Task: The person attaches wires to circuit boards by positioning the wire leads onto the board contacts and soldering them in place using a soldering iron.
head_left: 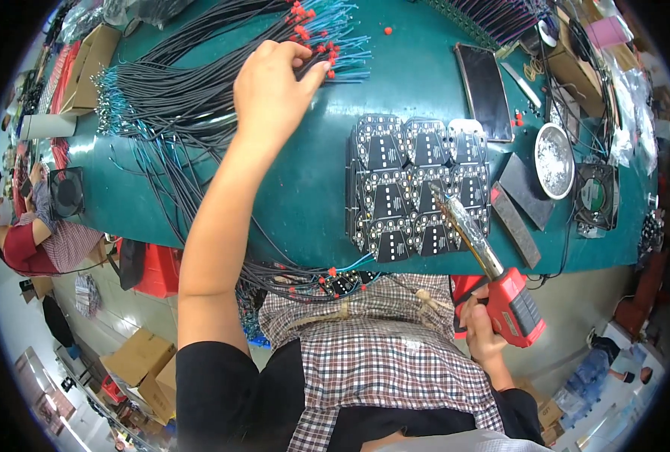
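Note:
My left hand (273, 92) is over the end of a thick bundle of black cables (192, 87). Its thumb and forefinger are apart beside the small red connectors (332, 54), and the other fingers are partly hidden. Thin blue wire ends (354, 47) stick out past the connectors. In my right hand (482, 331) is a red and black soldering gun (512, 309). Its metal barrel slants up to the left, with the tip over a stack of black circuit boards (384, 192) joined in a panel, dotted with white components.
Right of the boards lie a dark bar (514, 226), a flat dark block (529, 188), a bowl of silvery bits (555, 162), a phone (485, 94) and a small fan (597, 196). Wired boards (342, 283) hang at the table's front edge. Another person (30, 233) sits at the left.

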Motion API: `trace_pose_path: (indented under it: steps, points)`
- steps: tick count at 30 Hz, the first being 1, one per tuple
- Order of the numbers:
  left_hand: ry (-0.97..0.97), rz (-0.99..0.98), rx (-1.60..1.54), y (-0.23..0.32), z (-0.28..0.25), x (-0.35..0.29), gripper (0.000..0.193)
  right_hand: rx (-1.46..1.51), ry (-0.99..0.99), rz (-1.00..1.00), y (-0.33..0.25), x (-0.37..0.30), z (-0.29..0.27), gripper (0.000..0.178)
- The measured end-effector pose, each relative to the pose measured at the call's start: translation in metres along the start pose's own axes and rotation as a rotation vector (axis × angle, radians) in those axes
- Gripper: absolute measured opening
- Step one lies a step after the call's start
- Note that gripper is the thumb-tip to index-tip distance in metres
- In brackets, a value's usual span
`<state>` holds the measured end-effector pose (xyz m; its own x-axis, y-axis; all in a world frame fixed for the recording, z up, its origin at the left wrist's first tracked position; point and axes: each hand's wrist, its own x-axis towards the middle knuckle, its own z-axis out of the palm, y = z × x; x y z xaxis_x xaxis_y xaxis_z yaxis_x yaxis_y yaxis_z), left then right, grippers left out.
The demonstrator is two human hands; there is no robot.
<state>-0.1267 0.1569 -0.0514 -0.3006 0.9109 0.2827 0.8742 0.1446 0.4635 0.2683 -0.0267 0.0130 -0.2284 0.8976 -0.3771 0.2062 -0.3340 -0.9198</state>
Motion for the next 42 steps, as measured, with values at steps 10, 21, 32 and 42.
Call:
trace_pose_path:
  steps: [10,21,32,42]
  points:
    - [0.077,-0.017,-0.146,0.006,0.014,0.001,0.011,-0.101,0.059,-0.024,-0.006,0.006,0.009,0.021]
    - [-0.303,-0.304,-0.604,0.054,-0.060,-0.068,0.009,-0.131,0.096,-0.002,-0.016,0.009,0.008,0.020]
    - [-0.167,-0.279,-0.488,0.065,-0.054,-0.092,0.014,-0.398,-0.014,-0.049,-0.034,0.031,0.031,0.022]
    - [-0.315,-0.209,-0.397,0.070,-0.083,-0.116,0.020,-0.479,-0.124,-0.065,-0.026,0.009,0.012,0.029]
